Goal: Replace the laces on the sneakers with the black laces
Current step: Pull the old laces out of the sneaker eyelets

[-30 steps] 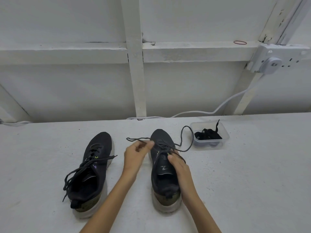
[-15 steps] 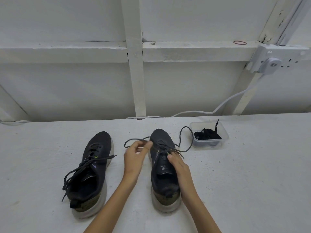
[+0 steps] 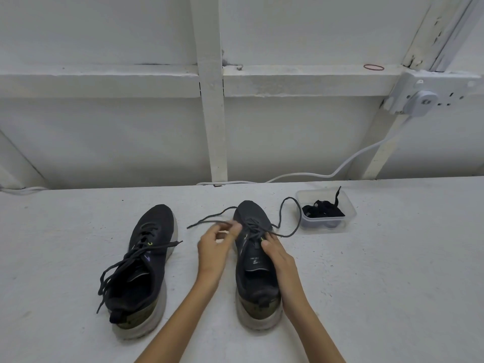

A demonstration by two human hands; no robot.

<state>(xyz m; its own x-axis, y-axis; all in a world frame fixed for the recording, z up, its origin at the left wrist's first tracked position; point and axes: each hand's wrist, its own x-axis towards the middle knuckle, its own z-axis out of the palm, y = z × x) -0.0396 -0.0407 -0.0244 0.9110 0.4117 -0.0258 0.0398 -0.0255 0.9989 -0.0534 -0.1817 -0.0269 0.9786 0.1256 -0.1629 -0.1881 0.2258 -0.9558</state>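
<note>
Two dark sneakers with pale soles stand on the white surface, toes pointing away from me. The left sneaker (image 3: 142, 268) keeps its grey lace, loose and trailing. On the right sneaker (image 3: 255, 260) the grey lace (image 3: 285, 221) is undone, one end looping right and one end stretching left. My left hand (image 3: 216, 244) pinches the lace's left strand beside the shoe. My right hand (image 3: 277, 255) rests on the shoe's right side, with its fingertips at the eyelets; whether they hold a strand is unclear. Black laces (image 3: 323, 210) lie in a clear plastic tub (image 3: 348, 217).
A white cable (image 3: 301, 175) runs along the back of the surface up to a wall socket (image 3: 419, 99). A red rubber band (image 3: 373, 67) lies on the wall ledge. The wall rises right behind the shoes.
My left hand has shifted slightly left and down with the lace strand, which now lies lower. The right hand has stayed on the right sneaker.
</note>
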